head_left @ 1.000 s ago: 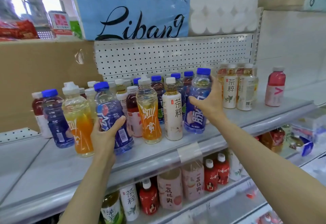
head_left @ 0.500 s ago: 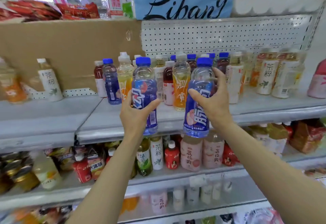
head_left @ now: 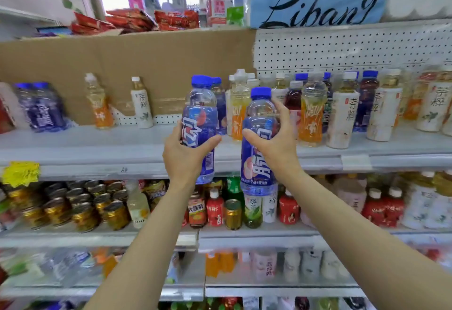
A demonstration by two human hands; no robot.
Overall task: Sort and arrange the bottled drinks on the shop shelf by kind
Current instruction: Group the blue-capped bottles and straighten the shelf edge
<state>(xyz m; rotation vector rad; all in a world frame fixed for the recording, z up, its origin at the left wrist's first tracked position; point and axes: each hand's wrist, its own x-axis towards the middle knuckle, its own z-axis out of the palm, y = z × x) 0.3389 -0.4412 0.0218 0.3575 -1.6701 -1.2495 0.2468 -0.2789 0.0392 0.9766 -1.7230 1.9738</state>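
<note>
At the centre of the frame, your left hand (head_left: 187, 155) wraps the lower body of a blue-capped bottle with a blue label (head_left: 200, 128); the thumb lies across the front of the label and the other fingers curl behind it. Just to the right, your right hand (head_left: 275, 147) grips a second blue-labelled bottle (head_left: 258, 143) around its middle, thumb in front and fingers reaching over the clear shoulder. Both bottles are upright, held in the air in front of the edge of the upper shelf (head_left: 97, 160), and they are near each other but I cannot tell if they touch.

Behind the hands, right of centre, stands a mixed cluster (head_left: 325, 106): orange-labelled bottles, white tea bottles, dark red drinks and more blue caps are all together. This part looks not yet sorted. At the far left of the same shelf there is a pack of blue-labelled bottles (head_left: 41, 109), and between it and your hands stand only one orange drink (head_left: 99, 104) and one white tea bottle (head_left: 141, 104), well apart from the cluster.

I judge the task is at an early stage: two bottles of one kind are taken out, and most of the cluster still waits. The place beside the blue pack at the left seems a suitable destination for them.
</note>
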